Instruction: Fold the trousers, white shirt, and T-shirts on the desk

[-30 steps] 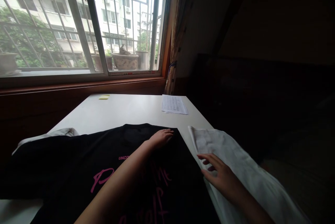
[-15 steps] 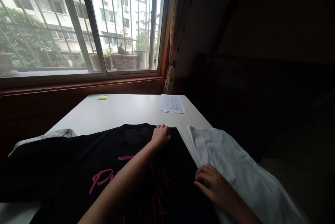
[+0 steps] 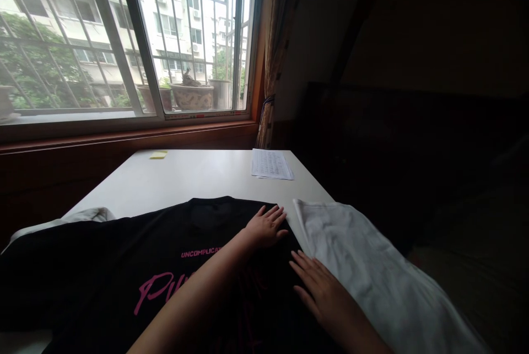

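A black T-shirt [image 3: 165, 238] with pink lettering lies spread over the near part of a white table [image 3: 198, 172]. Near its upper right corner my left hand [image 3: 268, 226] rests flat on the cloth, fingers apart. Lower down, by the shirt's folded right edge, my right hand [image 3: 318, 288] lies palm down with its fingers stretched out. White cloth [image 3: 359, 243] is spread to the right of the shirt, beside my right hand. My left forearm covers part of the lettering.
Papers with writing [image 3: 271, 165] lie at the table's far right, and a yellow note [image 3: 158, 154] at its far left. More white cloth [image 3: 97, 214] shows behind the left sleeve. Beyond the table are a barred window and a tied curtain [image 3: 266, 117].
My left hand has let go of the shirt's top edge, opened, and moved slightly right and down. The fingers of my right hand have uncurled onto the shirt.
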### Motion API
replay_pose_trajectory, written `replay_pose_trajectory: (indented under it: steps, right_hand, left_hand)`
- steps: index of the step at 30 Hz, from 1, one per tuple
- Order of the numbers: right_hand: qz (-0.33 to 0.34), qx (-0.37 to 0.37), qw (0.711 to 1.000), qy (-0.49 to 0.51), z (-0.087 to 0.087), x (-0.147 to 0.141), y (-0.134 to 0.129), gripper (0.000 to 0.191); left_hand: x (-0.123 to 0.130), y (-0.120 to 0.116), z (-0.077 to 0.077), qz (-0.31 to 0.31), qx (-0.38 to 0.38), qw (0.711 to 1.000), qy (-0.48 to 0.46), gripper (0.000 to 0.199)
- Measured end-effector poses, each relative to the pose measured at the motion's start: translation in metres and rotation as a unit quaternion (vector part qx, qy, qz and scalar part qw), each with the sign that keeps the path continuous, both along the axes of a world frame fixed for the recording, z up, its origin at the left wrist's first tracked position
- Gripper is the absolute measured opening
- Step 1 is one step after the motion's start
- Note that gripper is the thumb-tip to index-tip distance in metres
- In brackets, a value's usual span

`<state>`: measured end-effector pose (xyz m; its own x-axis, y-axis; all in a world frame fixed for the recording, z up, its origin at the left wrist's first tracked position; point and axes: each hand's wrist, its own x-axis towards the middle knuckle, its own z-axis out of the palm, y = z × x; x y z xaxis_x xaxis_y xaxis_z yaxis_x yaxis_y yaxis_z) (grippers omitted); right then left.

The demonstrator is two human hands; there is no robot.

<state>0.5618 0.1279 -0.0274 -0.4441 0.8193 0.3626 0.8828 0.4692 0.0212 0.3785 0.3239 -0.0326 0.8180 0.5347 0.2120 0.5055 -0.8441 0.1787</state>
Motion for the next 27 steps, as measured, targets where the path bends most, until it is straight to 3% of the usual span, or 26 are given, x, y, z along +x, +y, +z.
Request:
replay_pose_trajectory:
  steps: [5,15,22,27]
  right_hand:
    - [-0.012,-0.036,0.999,-0.027,-0.011,0.0,-0.01,0.056]
    - [0.04,-0.026,0.997,-0.058,-0.009,-0.004,-0.057,0.087]
    - [0.062,-0.009,0.997,-0.042,-0.001,-0.011,-0.063,0.083]
    - [0.11,0.019,0.992,-0.056,0.013,-0.014,-0.059,0.065]
  left_hand:
    - [0.001,0.015,-0.001,0.013,-0.007,1.0,0.02,0.065]
    - [0.004,0.023,0.001,0.016,-0.024,0.999,0.043,0.067]
    - [0.007,0.022,0.001,0.024,-0.016,0.999,0.027,0.061]
    - [0.004,-0.007,0.012,0.003,0.014,1.0,-0.009,0.053]
